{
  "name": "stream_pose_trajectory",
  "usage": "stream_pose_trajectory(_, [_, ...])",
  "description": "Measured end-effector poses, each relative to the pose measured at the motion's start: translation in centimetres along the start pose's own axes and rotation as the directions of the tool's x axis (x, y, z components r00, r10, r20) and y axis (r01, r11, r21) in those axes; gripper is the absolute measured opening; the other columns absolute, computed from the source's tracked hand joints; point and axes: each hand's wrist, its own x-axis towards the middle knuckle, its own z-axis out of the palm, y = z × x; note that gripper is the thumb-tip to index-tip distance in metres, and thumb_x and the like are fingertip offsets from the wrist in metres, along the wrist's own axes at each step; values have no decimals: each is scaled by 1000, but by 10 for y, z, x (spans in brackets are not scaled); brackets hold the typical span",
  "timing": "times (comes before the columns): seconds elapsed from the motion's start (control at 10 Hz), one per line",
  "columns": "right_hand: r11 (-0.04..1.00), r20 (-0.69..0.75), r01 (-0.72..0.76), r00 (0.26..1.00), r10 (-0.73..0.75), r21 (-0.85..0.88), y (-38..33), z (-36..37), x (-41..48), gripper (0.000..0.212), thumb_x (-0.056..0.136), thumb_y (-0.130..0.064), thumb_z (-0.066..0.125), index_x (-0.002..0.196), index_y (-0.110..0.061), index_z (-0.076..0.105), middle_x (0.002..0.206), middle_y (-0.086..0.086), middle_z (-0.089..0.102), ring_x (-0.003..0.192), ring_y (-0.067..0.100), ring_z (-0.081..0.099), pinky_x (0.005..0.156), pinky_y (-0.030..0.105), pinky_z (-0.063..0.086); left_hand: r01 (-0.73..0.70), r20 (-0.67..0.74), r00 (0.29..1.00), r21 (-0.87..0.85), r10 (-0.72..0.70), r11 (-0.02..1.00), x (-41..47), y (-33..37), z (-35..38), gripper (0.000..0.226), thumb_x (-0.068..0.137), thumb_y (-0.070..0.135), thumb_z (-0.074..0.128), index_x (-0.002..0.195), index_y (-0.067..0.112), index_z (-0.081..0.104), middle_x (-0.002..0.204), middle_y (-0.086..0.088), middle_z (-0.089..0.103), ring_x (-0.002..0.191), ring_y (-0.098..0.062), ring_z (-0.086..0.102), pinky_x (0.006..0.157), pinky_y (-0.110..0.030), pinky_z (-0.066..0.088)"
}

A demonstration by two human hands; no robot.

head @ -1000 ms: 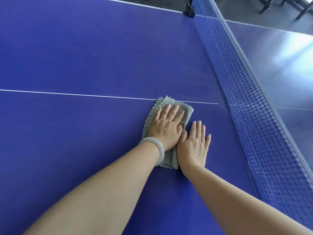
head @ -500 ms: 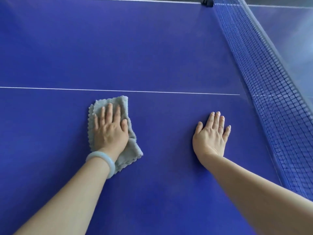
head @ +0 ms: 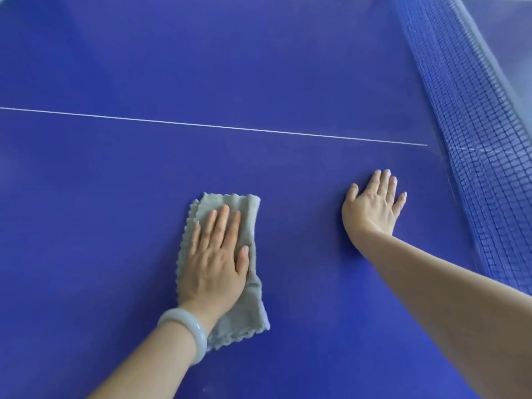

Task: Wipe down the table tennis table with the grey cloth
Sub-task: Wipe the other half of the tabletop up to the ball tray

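Cloth: grey, folded into a long strip with scalloped edges. It lies flat on the table, on the near side of the white line, and is well apart from the net.
Left hand: palm down on the cloth, covering its middle. Cloth shows beyond the fingertips, along both sides and past the wrist.
Left fingers: straight and pressed together, thumb close beside the forefinger, pinching nothing.
Bracelet: pale, on the left wrist, at the cloth's near end.
Right hand: palm down on bare table, between cloth and net, touching neither.
Right fingers: straight and slightly spread, with thumb and little finger angled outward.
Table: blue, smooth.
Line: thin and white, running across the table to the net, beyond both hands.
Net: blue mesh along the right side, its far end blurred.
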Motion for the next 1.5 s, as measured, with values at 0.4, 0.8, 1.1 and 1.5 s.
stream_pose_trajectory(0.4, [949, 20, 255, 965, -263, 188, 63, -39, -93, 53, 106, -19, 33, 157, -11, 22, 166, 2, 15, 154, 15, 5, 124, 33, -6, 141, 22, 990, -67, -140, 988, 5, 22, -1, 66, 99, 40, 17, 159, 18, 4, 167, -5, -1, 153, -23, -4, 123, -47, -2])
stream_pose_trajectory(0.8, [968, 65, 231, 972, -225, -103, 91, -12, -140, 61, 105, -36, 21, 159, -14, 4, 167, -2, -3, 153, 12, -8, 124, 37, -9, -360, 11, 931, -139, 365, 923, -153, 132, 11, 64, 103, 37, 20, 158, 8, 6, 166, -12, -3, 153, -29, -8, 122, -51, 5])
stream_pose_trajectory(1.1, [964, 65, 237, 971, -230, -125, 92, -10, -142, 62, 104, -37, 17, 159, -13, 2, 167, -1, -4, 153, 13, -9, 124, 39, -9, 35, 3, 999, -28, -35, 999, -131, -33, 1, 65, 98, 39, 16, 157, 12, 17, 165, -7, 13, 153, -23, 9, 123, -49, 13])
stream_pose_trajectory(1.5, [961, 65, 249, 968, -243, -119, 92, -10, -141, 62, 104, -37, 18, 159, -13, 4, 167, 0, -1, 153, 14, -6, 124, 40, -8, -541, 0, 838, -131, 546, 831, -205, 67, 8, 64, 97, 38, 41, 156, 16, 28, 165, -4, 17, 152, -23, 14, 120, -47, 20])
